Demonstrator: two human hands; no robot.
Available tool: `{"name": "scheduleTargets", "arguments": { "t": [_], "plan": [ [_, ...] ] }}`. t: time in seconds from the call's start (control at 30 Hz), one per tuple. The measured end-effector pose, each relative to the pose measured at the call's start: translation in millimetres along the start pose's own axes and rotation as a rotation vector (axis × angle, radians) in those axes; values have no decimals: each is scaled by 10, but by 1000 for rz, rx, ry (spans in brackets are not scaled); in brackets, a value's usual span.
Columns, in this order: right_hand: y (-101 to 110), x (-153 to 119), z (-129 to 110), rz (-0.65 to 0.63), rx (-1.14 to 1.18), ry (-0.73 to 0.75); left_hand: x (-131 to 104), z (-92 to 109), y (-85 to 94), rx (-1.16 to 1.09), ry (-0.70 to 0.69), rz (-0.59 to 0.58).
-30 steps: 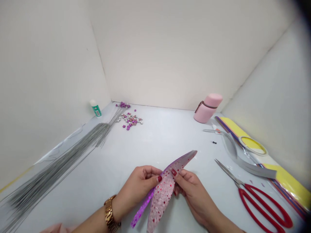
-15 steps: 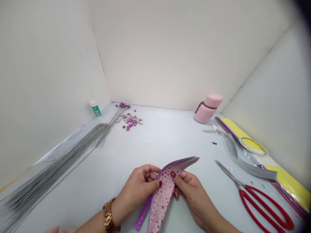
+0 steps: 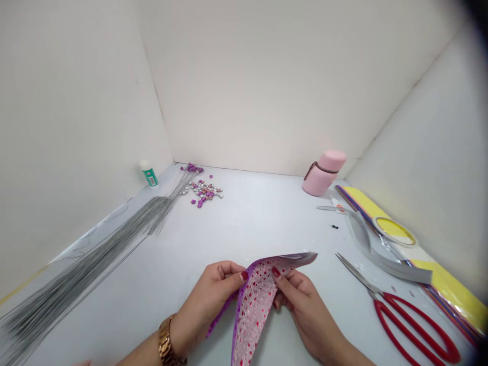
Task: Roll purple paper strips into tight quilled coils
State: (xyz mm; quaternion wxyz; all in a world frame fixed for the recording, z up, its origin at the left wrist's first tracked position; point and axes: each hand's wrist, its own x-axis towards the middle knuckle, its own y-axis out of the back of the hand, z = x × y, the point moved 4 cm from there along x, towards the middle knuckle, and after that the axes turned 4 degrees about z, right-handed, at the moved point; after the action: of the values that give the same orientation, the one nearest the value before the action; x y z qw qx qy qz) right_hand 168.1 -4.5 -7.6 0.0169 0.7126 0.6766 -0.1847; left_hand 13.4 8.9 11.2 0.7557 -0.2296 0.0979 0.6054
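Note:
Between my hands bends a bunch of paper strips [image 3: 256,310], pink with red hearts on the front and shiny purple along the left edge. My left hand [image 3: 213,297] pinches the purple edge between thumb and fingers. On the right side, my right hand [image 3: 301,300] grips the strips, its thumb pressed on the heart pattern and its fingers behind. The strips arch over to a point at the upper right, and their lower end runs out of view. Red-handled scissors [image 3: 381,295] lie apart to the right of my right hand, blades partly closed.
Grey wires [image 3: 110,254] lie in a bundle on the left, near a glue stick [image 3: 148,174]. Small purple and silver folded stars [image 3: 206,192] are heaped behind. At the right are a pink flask [image 3: 324,173], a tape roll [image 3: 394,231], silver strips [image 3: 400,267] and coloured sheets [image 3: 446,279].
My left hand has shifted slightly up along the purple edge. The strips bend more sharply at the top, and the loose purple strip has swung up behind my left hand.

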Motion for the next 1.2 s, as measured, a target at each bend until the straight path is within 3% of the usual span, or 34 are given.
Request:
{"name": "scheduleTargets", "arguments": {
  "t": [0.3,0.4,0.57,0.7,0.87,0.97,1.2],
  "plan": [
    [-34,-29,-72,19,125,-28,38,-29,-4,-21,-9,-16],
    [-42,-32,-107,42,80,-2,52,-34,-20,-3,-18,-39],
    [-109,-70,-105,-37,-48,-41,51,-97,-42,32,-31,-42],
    [-44,-106,-45,84,-113,-103,25,-112,-78,75,-54,-50],
    [-55,-80,-79,-15,-3,-42,29,-40,-36,100,-57,-3],
    [79,20,-155,73,1,29,44,82,65,254,-161,63],
    [721,358,-421,493,70,201,-18,433,355,821,-482,368]
  ]
}}
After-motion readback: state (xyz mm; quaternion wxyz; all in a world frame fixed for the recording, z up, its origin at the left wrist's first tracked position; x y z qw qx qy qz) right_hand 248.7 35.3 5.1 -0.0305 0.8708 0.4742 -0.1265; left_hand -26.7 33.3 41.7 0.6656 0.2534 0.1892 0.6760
